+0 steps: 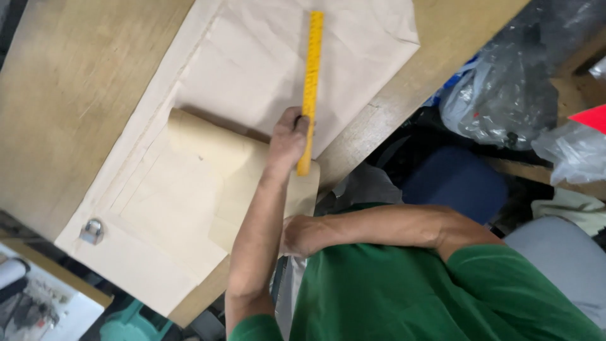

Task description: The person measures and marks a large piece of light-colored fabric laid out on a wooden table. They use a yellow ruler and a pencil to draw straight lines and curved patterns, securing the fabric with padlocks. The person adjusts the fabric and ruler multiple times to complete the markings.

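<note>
The left hand is clenched around the lower part of a yellow ruler, which lies flat across the pale brown pattern paper and runs from near the worktop's far edge back toward the edge nearest the person. The right hand rests at that near edge, touching the paper's corner; its fingers are hidden, so I cannot tell whether its grip is closed on anything. A curled darker sheet of paper lies just beside the left hand. A metal weight pins the paper at the worktop's left corner. To do this well, it seems wise to press the ruler flat along its whole length and smooth the curl so the edge does not ride up.
</note>
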